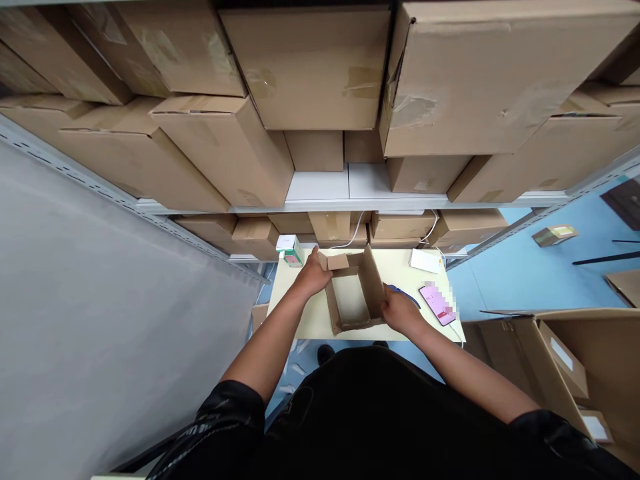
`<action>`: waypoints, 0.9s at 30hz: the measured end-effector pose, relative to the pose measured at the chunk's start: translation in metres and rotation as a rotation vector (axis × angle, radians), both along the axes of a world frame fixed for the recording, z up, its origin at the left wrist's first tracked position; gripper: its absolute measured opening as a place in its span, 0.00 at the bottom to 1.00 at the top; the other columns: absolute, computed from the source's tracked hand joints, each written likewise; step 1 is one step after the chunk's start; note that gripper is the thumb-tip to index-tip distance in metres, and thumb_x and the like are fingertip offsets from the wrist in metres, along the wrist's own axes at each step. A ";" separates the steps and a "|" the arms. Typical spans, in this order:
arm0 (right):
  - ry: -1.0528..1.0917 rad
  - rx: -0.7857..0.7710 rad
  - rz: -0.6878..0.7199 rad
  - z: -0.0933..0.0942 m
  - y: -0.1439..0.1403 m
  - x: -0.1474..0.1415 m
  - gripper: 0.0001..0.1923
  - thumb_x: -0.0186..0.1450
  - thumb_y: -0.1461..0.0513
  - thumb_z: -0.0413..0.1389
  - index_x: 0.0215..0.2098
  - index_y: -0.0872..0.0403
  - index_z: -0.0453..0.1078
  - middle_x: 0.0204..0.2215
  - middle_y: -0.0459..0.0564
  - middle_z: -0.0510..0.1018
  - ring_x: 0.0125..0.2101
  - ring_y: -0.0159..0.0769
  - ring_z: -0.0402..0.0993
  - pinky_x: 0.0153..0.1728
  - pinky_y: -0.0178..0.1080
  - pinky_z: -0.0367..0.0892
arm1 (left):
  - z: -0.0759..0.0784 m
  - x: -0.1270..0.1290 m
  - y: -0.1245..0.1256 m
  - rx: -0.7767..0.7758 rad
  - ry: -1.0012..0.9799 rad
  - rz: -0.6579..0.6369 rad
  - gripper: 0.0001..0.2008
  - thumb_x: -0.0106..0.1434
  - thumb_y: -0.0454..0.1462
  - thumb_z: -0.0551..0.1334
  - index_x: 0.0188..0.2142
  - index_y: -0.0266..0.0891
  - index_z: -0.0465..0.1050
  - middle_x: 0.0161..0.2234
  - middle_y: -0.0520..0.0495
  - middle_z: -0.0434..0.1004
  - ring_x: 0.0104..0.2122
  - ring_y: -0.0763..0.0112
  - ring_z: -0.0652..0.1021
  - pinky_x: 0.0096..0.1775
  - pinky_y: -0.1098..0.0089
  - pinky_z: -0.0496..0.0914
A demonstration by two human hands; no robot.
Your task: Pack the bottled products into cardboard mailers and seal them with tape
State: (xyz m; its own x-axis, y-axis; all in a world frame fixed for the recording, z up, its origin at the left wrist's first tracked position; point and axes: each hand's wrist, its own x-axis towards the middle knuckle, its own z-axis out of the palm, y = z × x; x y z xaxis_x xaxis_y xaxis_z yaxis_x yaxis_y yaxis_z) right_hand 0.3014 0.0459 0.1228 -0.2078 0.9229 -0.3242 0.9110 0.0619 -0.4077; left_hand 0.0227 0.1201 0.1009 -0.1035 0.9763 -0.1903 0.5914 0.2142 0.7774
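On a small cream table, a brown cardboard box point(373, 283) sits between my hands with its top open. A pale surface shows at its bottom; whether this is the table seen through it or a floor of its own, I cannot tell. My left hand point(314, 275) pinches the box's far left wall, a small flap beside the thumb. At the right wall, my right hand point(399, 311) is closed on the cardboard edge, its fingertips partly hidden. A slim blue tool point(406, 294) lies just beyond that hand.
The cream table point(313, 327) also bears a white-and-green carton point(291, 251), a phone point(437, 303) with a cable and a white box point(425, 261). Shelves of cardboard boxes point(310, 73) rise ahead. A large open carton point(520, 353) stands at right, a grey wall point(110, 287) at left.
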 end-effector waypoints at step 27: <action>-0.089 0.376 0.133 -0.080 0.011 0.015 0.23 0.77 0.56 0.43 0.61 0.56 0.72 0.46 0.59 0.79 0.46 0.46 0.73 0.48 0.42 0.66 | -0.018 0.009 -0.079 0.212 0.034 -0.654 0.41 0.49 0.50 0.79 0.61 0.46 0.74 0.69 0.38 0.64 0.72 0.44 0.57 0.71 0.46 0.53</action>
